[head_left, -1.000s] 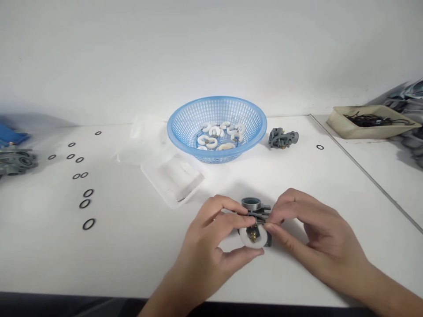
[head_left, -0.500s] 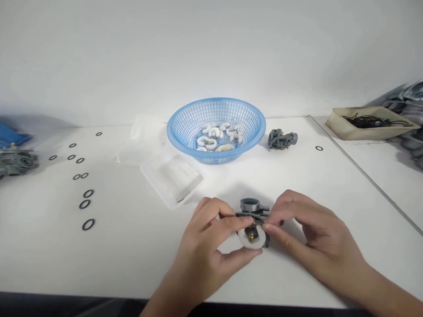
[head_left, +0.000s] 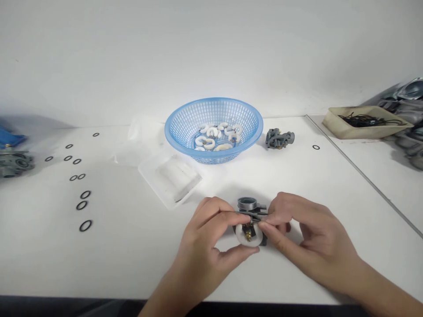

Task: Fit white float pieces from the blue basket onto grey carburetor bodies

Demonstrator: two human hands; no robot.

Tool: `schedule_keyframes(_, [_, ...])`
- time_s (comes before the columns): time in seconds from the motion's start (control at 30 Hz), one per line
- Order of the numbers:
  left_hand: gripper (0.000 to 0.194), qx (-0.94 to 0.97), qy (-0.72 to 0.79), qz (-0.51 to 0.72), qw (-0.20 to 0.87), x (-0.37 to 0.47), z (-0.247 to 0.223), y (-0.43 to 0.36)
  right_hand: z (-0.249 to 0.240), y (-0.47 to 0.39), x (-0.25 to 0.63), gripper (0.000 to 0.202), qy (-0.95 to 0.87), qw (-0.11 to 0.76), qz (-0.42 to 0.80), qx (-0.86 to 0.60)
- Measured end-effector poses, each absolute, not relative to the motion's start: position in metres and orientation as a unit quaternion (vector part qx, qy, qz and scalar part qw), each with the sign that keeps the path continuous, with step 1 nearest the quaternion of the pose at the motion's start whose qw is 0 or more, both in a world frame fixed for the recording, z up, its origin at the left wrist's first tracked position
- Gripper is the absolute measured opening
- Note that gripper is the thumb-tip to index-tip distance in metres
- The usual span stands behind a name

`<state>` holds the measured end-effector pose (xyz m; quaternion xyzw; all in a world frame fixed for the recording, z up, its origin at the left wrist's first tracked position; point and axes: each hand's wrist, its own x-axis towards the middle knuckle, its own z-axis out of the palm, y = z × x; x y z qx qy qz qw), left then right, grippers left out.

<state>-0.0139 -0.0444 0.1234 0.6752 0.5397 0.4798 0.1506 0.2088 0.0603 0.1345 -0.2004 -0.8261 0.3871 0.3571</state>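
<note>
A small grey carburetor (head_left: 247, 203) stands on the table before me, its round metal opening at the far side. On its near face sits a white C-shaped float (head_left: 254, 240) around a brass jet (head_left: 248, 236). My left hand (head_left: 206, 244) grips the carburetor, with fingers over the top and the thumb under the float. From the other side, my right hand (head_left: 312, 237) is closed in a pinch of thumb and forefinger at the carburetor's edge, just above the float. Whatever lies between those fingertips is too small to make out.
A blue basket (head_left: 170, 134) holds several white floats. Left of it lies a translucent tray (head_left: 152, 180). Another carburetor (head_left: 279, 139) sits right of the basket, and several black rings (head_left: 85, 226) lie at left. A beige bin (head_left: 333, 124) holds thin black parts, beside stacked metal parts (head_left: 410, 114).
The view has shifted slightly, moving the scene a little left. My right fingertips remain pinched at the carburetor's edge, with the hand turned slightly. My left hand keeps its grip.
</note>
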Motion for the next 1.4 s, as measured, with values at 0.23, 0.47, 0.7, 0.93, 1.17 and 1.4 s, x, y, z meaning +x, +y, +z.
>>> schedule_keyframes(0.23, [0.041,0.669,0.532,0.488,0.175,-0.014,0.117,-0.048,0.138,0.062,0.21,0.013,-0.841,0.35,0.366,-0.19])
schedule_keyframes(0.47, [0.041,0.675,0.525,0.493,0.162,-0.015,0.114,-0.047,0.134,0.063,0.213,0.013,-0.833,0.359,0.375,-0.192])
schedule_keyframes(0.7, [0.048,0.649,0.545,0.496,0.187,-0.012,0.114,-0.048,0.137,0.065,0.213,0.009,-0.82,0.359,0.389,-0.217])
schedule_keyframes(0.93, [0.045,0.648,0.545,0.506,0.164,-0.01,0.112,-0.049,0.139,0.066,0.214,0.011,-0.81,0.332,0.417,-0.244])
schedule_keyframes(1.17, [0.046,0.647,0.556,0.503,0.141,-0.009,0.11,-0.05,0.139,0.065,0.213,0.012,-0.824,0.325,0.392,-0.249])
schedule_keyframes(1.4, [0.045,0.65,0.55,0.503,0.149,-0.007,0.113,-0.05,0.139,0.063,0.208,0.013,-0.83,0.335,0.379,-0.235])
